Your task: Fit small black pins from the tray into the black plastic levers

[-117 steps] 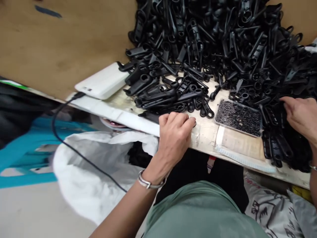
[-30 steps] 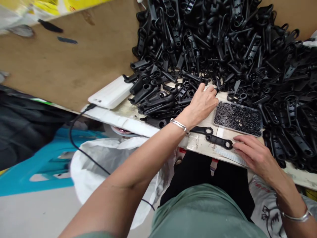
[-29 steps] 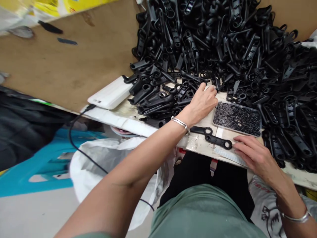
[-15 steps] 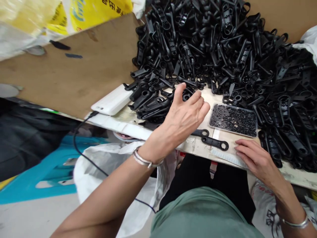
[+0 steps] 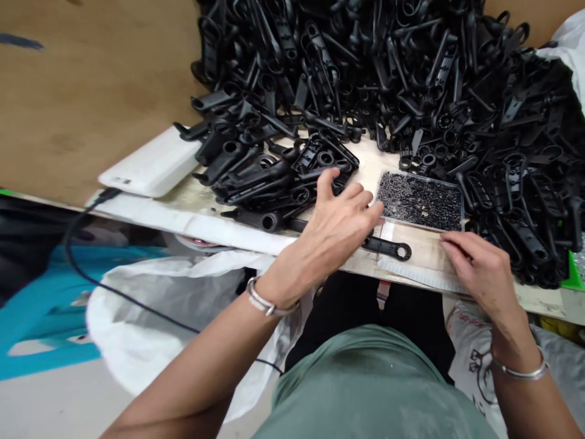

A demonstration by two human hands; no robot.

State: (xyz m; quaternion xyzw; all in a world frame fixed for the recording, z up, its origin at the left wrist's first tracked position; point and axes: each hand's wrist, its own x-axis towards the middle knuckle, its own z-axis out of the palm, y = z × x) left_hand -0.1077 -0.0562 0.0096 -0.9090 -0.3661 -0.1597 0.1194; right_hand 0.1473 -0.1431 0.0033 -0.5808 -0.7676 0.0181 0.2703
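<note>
Head view: the left hand (image 5: 340, 219) has a wide grip, fingers spread, beside a black part (image 5: 387, 246) lying near the worktop's (image 5: 368, 153) front edge; whether they touch I cannot tell. The right hand's (image 5: 484, 265) grip is narrow, fingertips just beside the tray (image 5: 414, 224) of tiny pieces (image 5: 420, 198); whether it holds anything I cannot tell.

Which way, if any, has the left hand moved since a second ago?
Yes: against the clear tray, the left hand has drawn back toward the person's body and slightly leftward.
</note>
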